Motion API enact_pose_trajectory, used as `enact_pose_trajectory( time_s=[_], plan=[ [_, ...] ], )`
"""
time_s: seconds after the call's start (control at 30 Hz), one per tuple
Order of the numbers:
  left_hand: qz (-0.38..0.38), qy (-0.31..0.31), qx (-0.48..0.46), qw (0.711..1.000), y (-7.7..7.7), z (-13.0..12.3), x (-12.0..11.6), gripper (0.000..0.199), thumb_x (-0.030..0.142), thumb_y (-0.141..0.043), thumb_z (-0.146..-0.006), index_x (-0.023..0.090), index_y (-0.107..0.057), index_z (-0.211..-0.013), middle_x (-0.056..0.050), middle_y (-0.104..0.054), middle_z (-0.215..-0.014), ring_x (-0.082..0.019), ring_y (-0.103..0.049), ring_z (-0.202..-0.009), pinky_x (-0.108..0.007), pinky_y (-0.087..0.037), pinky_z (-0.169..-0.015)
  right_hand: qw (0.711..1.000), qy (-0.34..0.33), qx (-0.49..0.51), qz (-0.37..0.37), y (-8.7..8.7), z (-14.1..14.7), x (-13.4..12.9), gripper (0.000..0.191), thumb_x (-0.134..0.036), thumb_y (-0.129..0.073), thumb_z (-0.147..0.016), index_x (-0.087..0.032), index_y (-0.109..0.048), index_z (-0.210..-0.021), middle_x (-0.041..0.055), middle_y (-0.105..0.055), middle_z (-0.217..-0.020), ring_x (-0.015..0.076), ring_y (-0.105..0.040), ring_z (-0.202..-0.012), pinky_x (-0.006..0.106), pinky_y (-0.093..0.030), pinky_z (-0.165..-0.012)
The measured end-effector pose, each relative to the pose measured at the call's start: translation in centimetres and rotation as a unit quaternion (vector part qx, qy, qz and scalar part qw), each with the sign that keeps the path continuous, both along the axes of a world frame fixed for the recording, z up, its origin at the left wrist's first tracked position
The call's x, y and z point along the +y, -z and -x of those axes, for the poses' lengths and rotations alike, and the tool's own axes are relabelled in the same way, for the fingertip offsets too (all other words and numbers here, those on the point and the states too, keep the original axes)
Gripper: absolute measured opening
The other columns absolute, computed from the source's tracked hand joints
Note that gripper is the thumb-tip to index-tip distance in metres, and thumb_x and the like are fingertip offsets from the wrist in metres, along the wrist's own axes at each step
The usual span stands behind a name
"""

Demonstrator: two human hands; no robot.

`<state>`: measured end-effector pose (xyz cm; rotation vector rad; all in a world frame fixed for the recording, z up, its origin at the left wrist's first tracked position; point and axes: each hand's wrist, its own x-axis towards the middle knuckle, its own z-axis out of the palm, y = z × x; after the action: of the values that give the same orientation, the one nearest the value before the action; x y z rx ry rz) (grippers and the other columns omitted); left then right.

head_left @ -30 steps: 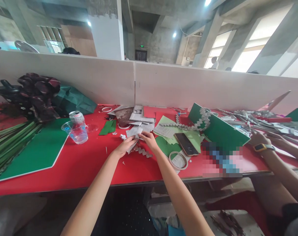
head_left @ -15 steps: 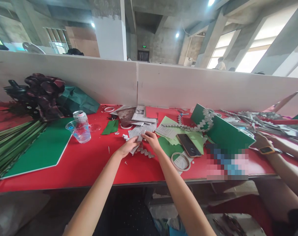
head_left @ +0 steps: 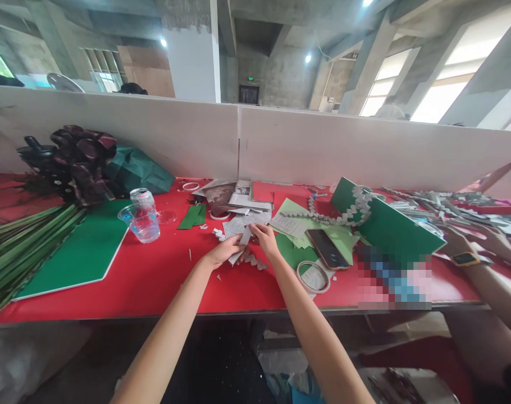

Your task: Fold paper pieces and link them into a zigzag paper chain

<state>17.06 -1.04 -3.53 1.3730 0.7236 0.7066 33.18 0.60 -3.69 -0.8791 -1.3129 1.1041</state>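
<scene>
A narrow strip of folded paper (head_left: 246, 235) slants between my two hands above the red table. My left hand (head_left: 224, 251) is closed on its lower part, thumb lying along it. At the upper end, the fingers of my right hand (head_left: 263, 237) pinch the strip. Just below the hands lies a short zigzag chain of folded paper (head_left: 254, 261); whether it joins the strip is hidden. A small white folded paper piece (head_left: 218, 233) sits left of my fingers, and printed paper sheets (head_left: 234, 225) lie behind them.
To the right are a phone (head_left: 328, 248), a tape roll (head_left: 313, 277), a long paper chain (head_left: 343, 216) and a standing green board (head_left: 386, 224). A plastic cup (head_left: 146, 227) holding a can stands left, near a green board (head_left: 76, 252). A co-worker's hand (head_left: 455, 244) is far right.
The paper strip has turned slightly more upright between my hands, and my right fingers have shifted a little on its upper end. The whole view has moved slightly.
</scene>
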Motion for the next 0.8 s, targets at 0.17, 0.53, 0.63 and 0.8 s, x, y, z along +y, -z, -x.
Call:
enact_pose_trajectory(
  time_s=[0.17,0.53,0.63,0.8],
  plan=[
    [0.002,0.011,0.009,1.0,-0.28,-0.07,-0.28,0.03,0.037,-0.06,-0.082,0.016,-0.052,-0.103,0.0,-0.056,-0.069,-0.011,-0.053,-0.052,-0.025,-0.038,-0.049,1.0,0.021,-0.015,0.0,0.04,-0.01,0.16,0.047,-0.06,-0.06,-0.073,-0.02,-0.042,-0.058,-0.0054,-0.029,-0.052,0.0084,-0.026,-0.049,0.024,-0.022,-0.045],
    [0.002,-0.003,0.011,1.0,-0.38,-0.25,-0.51,0.029,0.042,-0.063,-0.08,0.017,-0.05,-0.088,0.003,-0.051,-0.065,-0.009,-0.048,-0.051,-0.024,-0.032,-0.047,0.999,0.039,-0.011,-0.004,-0.52,0.12,-0.32,0.046,-0.059,-0.061,-0.073,-0.02,-0.041,-0.057,-0.005,-0.031,-0.051,0.0087,-0.027,-0.049,0.025,-0.022,-0.045],
    [-0.003,0.001,0.006,1.0,-0.18,-0.21,-0.34,0.03,0.041,-0.063,-0.08,0.016,-0.052,-0.094,0.002,-0.053,-0.066,-0.009,-0.048,-0.051,-0.024,-0.033,-0.048,0.999,0.042,-0.01,-0.007,-0.48,0.11,-0.28,0.045,-0.058,-0.06,-0.074,-0.02,-0.041,-0.058,-0.0052,-0.031,-0.051,0.0087,-0.026,-0.049,0.024,-0.021,-0.045],
    [-0.008,0.007,-0.001,1.0,0.24,-0.11,-0.05,0.036,0.038,-0.063,-0.081,0.015,-0.053,-0.106,0.001,-0.054,-0.067,-0.009,-0.049,-0.05,-0.024,-0.034,-0.048,0.999,0.037,-0.019,-0.017,-0.39,0.03,-0.27,0.043,-0.057,-0.058,-0.076,-0.02,-0.043,-0.06,-0.0048,-0.032,-0.054,0.0093,-0.028,-0.051,0.024,-0.024,-0.046]
  ],
)
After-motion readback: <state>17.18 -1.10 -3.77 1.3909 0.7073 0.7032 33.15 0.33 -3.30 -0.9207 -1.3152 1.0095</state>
